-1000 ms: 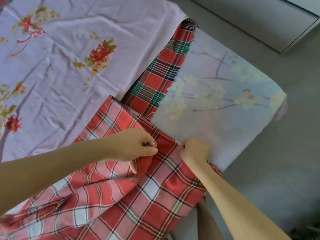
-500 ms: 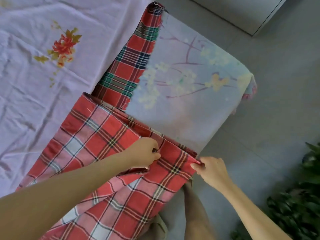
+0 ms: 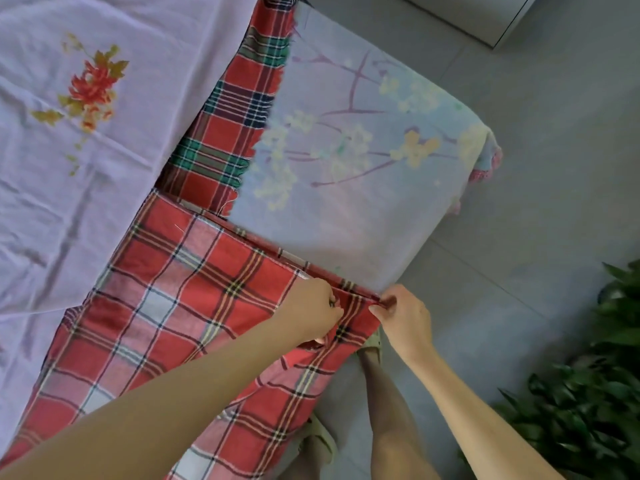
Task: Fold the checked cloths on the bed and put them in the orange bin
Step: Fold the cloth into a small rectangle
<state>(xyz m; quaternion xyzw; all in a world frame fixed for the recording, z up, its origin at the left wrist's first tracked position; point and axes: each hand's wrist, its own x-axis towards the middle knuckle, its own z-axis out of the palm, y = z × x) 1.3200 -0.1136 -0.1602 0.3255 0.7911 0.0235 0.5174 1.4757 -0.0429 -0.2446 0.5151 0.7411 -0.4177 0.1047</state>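
Observation:
A red-and-white checked cloth (image 3: pixel 194 306) lies spread over the near part of the bed, its lower end hanging off the bed's edge. My left hand (image 3: pixel 311 313) pinches its far folded edge near the right corner. My right hand (image 3: pixel 401 317) pinches that corner itself, at the bed's edge. A second checked cloth (image 3: pixel 235 126), red with green and dark bands, lies as a long strip further back, partly under a lilac sheet. No orange bin is in view.
A lilac flowered sheet (image 3: pixel 86 133) covers the bed's left. The pale blue flowered bed cover (image 3: pixel 363 168) is bare at right. Grey tiled floor (image 3: pixel 536 220) surrounds the bed, with a green plant (image 3: pixel 595 393) at the lower right and a grey cabinet (image 3: pixel 485 15) at top.
Both hands slid right along the cloth's far edge to its corner at the bed's side. The cloth now lies flatter and more spread. The view shifted toward the floor.

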